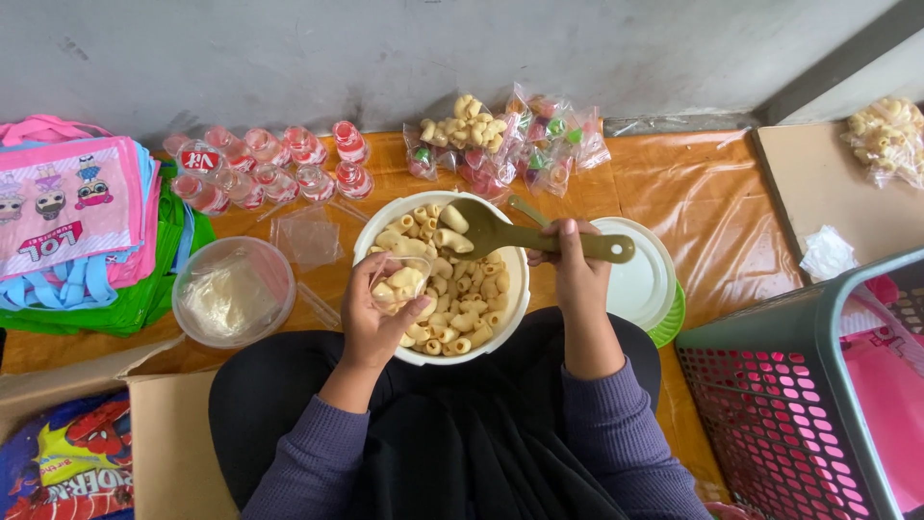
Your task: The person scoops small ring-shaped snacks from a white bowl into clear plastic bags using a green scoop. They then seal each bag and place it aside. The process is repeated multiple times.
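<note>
A white bowl full of pale tube-shaped snack pieces rests on my lap. My left hand holds a small clear plastic bag with a few pieces in it, over the bowl's left side. My right hand grips the handle of an olive-green spoon, whose scoop carries a piece or two above the bowl's top.
Small filled snack bags and little plastic bottles lie on the orange sheet ahead. A clear tub of empty bags sits left, pink and green tote bags far left, a white lid right, a green basket lower right.
</note>
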